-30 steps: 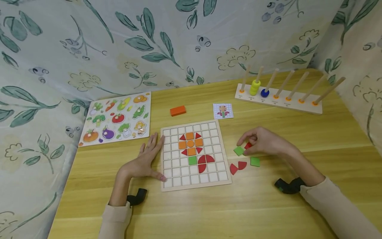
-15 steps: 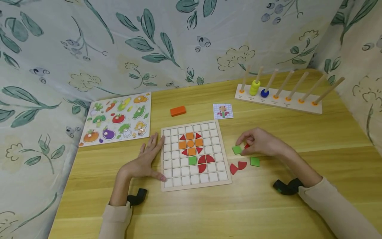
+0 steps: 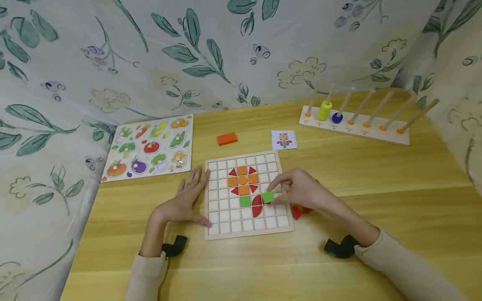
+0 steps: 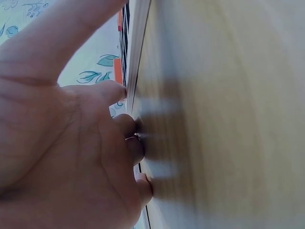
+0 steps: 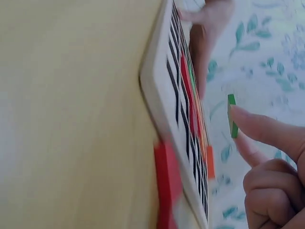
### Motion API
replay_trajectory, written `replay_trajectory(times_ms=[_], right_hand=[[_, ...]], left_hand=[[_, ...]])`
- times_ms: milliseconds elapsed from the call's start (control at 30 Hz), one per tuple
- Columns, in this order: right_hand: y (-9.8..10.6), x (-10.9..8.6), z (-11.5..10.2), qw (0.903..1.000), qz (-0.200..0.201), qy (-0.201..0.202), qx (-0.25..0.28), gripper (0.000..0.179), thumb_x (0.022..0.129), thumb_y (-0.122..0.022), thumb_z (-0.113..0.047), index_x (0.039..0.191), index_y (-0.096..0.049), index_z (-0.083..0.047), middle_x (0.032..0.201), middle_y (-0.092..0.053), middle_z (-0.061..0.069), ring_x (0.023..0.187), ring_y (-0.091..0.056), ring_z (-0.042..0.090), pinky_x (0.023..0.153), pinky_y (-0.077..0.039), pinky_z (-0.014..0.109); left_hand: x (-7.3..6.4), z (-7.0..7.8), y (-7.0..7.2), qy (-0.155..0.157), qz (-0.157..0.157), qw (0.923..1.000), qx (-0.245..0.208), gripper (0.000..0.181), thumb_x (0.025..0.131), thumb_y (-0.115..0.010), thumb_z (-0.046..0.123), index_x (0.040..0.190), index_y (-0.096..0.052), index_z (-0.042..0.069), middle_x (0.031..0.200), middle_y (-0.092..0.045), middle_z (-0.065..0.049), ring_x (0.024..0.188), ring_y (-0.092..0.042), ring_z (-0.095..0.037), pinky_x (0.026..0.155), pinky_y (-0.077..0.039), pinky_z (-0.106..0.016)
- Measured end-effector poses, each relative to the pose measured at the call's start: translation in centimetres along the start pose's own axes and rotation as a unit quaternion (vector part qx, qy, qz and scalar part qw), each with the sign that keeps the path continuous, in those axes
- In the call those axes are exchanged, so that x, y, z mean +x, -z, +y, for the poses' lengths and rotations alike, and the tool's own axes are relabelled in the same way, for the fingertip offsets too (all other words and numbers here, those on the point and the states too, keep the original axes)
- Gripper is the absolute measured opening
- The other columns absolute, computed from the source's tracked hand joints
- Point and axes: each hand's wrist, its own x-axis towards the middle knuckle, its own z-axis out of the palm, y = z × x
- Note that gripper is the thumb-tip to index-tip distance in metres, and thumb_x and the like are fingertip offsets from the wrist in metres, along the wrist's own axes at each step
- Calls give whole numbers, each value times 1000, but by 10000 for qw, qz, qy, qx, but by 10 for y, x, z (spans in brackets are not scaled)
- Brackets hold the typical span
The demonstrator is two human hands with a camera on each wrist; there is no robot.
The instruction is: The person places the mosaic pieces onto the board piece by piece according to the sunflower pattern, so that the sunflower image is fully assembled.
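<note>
My right hand (image 3: 301, 190) pinches a green square tile (image 3: 267, 197) between thumb and forefinger, held above the right part of the white gridded board (image 3: 222, 228). In the right wrist view the green tile (image 5: 232, 116) is seen edge-on, off the board. My left hand (image 3: 182, 205) rests with spread fingers along the board's left edge, thumb at the lower left corner. On the board lie orange squares round an orange circle (image 3: 242, 180), small red triangles, a green square (image 3: 244, 201) and red quarter-circles (image 3: 257, 206); one is partly hidden by the held tile.
Loose red pieces (image 3: 297, 212) lie right of the board, partly under my right hand. Behind the board are a pattern card (image 3: 284, 139) and an orange block (image 3: 227, 139). A vegetable puzzle (image 3: 148, 146) stands back left, a peg stacker (image 3: 354, 127) back right.
My right hand has lifted the green tile from the table and carried it left, over the board. The left hand keeps its place at the board's edge.
</note>
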Motion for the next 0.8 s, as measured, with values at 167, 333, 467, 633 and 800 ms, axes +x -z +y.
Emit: replay_trajectory(times_ms=[167, 333, 467, 633, 800], right_hand=[[-33, 9, -10, 9994, -187, 285, -21, 22, 75, -93, -15, 92, -80, -15, 58, -38, -4, 57, -35, 13, 53, -24, 22], [-51, 13, -14, 9993, -184, 331, -77, 21, 73, -94, -12, 87, -78, -12, 60, -46, -3, 58, -41, 13, 54, -30, 22], [-56, 14, -14, 9990, -173, 390, -158, 22, 72, -95, -12, 87, -77, -12, 59, -45, -3, 56, -39, 13, 55, -30, 22], [-56, 15, -13, 9985, -276, 469, -87, 20, 74, -93, -12, 91, -82, -13, 64, -48, -2, 57, -38, 13, 53, -27, 21], [-56, 15, -12, 9979, -327, 554, -18, 19, 76, -92, -12, 93, -84, -14, 67, -55, -2, 59, -41, 13, 51, -29, 20]], left_hand=[[2, 1, 1, -18, -4, 10000, 4, 144, 69, -94, 48, 167, 6, 13, 171, 26, -18, 158, 26, -37, 126, 13, -67], [3, 1, 0, 0, 4, 10000, 12, 145, 69, -94, 47, 167, 7, 13, 170, 27, -17, 158, 27, -37, 126, 14, -67], [2, 0, 0, 16, 5, 10000, -48, 145, 69, -94, 47, 167, 7, 14, 170, 27, -17, 158, 27, -36, 126, 14, -66], [2, 0, 0, 32, 2, 10000, -47, 145, 69, -95, 46, 167, 7, 14, 170, 27, -17, 158, 27, -36, 126, 14, -66], [2, 0, 0, 72, -18, 10000, 11, 145, 68, -95, 46, 167, 7, 15, 171, 27, -16, 159, 27, -36, 126, 13, -66]])
